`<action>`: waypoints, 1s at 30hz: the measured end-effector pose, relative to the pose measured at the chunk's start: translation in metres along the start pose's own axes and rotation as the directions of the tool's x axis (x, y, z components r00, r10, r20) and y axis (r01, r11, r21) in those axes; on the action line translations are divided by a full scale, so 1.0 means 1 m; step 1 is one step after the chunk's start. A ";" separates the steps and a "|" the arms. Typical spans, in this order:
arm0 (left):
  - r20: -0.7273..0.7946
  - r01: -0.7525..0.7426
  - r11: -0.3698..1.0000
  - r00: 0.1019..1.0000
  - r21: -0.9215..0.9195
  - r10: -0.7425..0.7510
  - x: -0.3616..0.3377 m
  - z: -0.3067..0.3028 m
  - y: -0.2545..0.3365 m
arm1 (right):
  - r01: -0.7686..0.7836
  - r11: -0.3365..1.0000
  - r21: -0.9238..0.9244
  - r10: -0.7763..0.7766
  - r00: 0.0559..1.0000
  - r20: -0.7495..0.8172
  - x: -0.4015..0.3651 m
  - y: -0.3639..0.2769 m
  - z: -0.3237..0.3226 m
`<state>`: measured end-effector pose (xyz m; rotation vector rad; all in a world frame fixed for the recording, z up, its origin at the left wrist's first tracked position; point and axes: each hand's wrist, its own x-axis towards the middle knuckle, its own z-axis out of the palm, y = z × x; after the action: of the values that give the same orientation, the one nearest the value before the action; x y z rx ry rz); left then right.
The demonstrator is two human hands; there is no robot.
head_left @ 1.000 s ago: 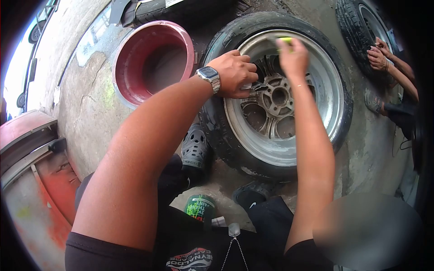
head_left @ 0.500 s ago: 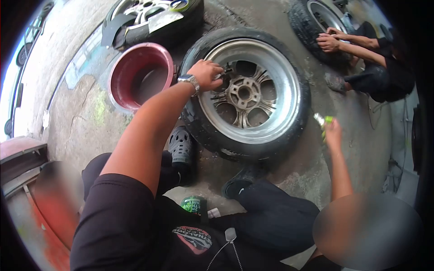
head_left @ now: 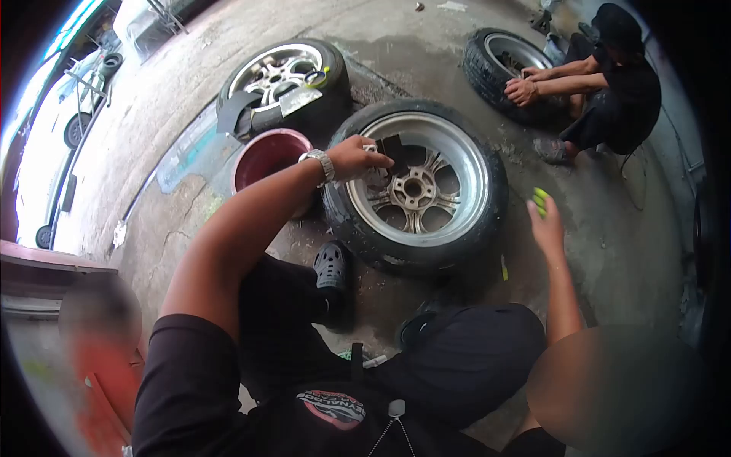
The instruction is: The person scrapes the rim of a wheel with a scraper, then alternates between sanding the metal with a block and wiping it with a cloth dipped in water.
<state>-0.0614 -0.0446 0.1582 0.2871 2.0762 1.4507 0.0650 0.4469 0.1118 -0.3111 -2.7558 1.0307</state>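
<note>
Before me lies a tire with a silver spoked wheel rim (head_left: 476,164), its inner side facing up. My left hand (head_left: 356,160), a metal watch on its wrist, is over the rim's left part, fingers closed on a dark, flat, rectangular piece (head_left: 391,150) whose kind I cannot make out. To the right of the tire, apart from it, my right hand (head_left: 547,227) is raised with its fingers around a yellow-green object with dark bands (head_left: 540,201), mostly hidden by the hand. A thin yellow-green strip (head_left: 504,268) shows below the tire's right side.
A dark red bucket (head_left: 251,156) stands left of the tire. Behind it, another wheel (head_left: 335,76) carries flat sheets (head_left: 301,100) and a small yellow-and-black ring (head_left: 317,77). At upper right a person (head_left: 624,91) crouches with both hands at a third wheel (head_left: 480,65).
The view has tilted up, so the wheels sit lower. The dark piece in my left hand shows more clearly. The silver part seen at my right hand no longer shows.
</note>
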 end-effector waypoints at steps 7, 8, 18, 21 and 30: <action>-0.033 -0.121 0.964 0.991 0.238 0.132 -0.068 0.017 0.085 | 0.221 0.805 0.550 -0.464 0.813 0.352 -0.021 -0.274 0.049; -0.021 -0.180 0.920 0.980 0.349 0.200 -0.080 0.014 0.089 | 0.221 0.799 0.559 -0.476 0.800 0.365 -0.023 -0.286 0.061; 0.031 -0.072 0.997 0.997 0.024 0.071 -0.127 -0.081 0.027 | -0.505 0.443 0.741 -0.419 0.613 0.669 -0.013 -0.335 0.162; 0.098 0.008 0.989 0.995 -0.147 0.007 -0.102 -0.108 -0.010 | -0.565 0.357 0.744 -0.351 0.657 0.667 -0.004 -0.329 0.208; -0.215 0.428 0.840 0.833 -0.333 -0.510 -0.028 -0.207 -0.314 | -0.514 0.740 0.434 0.220 0.795 0.566 0.047 -0.151 0.192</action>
<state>-0.1098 -0.3418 -0.0694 -0.5601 1.9382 1.4957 -0.0470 0.2279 0.0735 -0.6109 -2.6221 2.2629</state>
